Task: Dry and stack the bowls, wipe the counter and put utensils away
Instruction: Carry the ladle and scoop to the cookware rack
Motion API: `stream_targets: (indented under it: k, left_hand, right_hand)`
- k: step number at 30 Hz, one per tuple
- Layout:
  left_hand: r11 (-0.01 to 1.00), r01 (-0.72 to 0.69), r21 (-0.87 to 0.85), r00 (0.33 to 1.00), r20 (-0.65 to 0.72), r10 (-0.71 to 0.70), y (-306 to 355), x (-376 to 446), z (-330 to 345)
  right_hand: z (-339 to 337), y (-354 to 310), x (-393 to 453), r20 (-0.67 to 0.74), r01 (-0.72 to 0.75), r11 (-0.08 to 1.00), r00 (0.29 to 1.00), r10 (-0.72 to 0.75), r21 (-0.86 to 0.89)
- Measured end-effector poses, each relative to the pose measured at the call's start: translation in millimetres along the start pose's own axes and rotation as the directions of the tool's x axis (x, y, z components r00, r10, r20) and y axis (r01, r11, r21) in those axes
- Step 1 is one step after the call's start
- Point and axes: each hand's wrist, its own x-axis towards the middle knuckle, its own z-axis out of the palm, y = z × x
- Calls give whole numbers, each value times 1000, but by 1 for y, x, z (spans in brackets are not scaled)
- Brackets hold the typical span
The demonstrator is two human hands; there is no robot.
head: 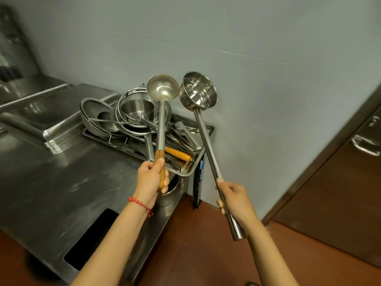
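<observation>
the left hand is wrapped tight around the wooden grip of a ladle, which stands nearly upright, its round bowl facing the camera above the tray. the right hand is closed around the steel handle of a scoop, fingers curled under the tube, the butt end sticking out below the palm. the scoop leans up and to the left; its deep cup, tipped on its side, hangs in the air just right of the ladle bowl, in front of the wall. whether the two heads touch cannot be told.

behind the ladle, the tray sits at the counter's far right corner, one corner overhanging the right edge. it is crowded: a colander with a small pot nested in it, a mesh strainer leaning at the left end, wire skimmers, and at the near end a bundle of long utensils, among them one with an orange handle. left of the tray, a stack of shallow steel pans lies upside down. a red bracelet circles the left wrist. a black slot opens in the counter's near edge.
</observation>
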Motion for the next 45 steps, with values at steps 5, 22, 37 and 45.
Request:
stream_targets:
  k: [5, 22, 37, 45]
  left_hand:
    - [999, 11, 36, 998, -56, -9, 9, 44, -35]
    - [993, 116, 37, 984, -144, -109, -3, 128, -73]
    - [986, 166, 22, 978, -129, -162, 0, 156, -56]
    - [978, 202, -57, 973, -100, -207, -13, 155, -53]
  right_hand:
    - [42, -16, 43, 36, -3, 1000, 999, 3, 23]
    - [112, -43, 141, 182, 52, 997, 982, -42, -51]
    - [149, -66, 184, 216, 88, 969, 976, -38, -229]
    - [157, -65, 173, 381, -86, 993, 918, 111, -83]
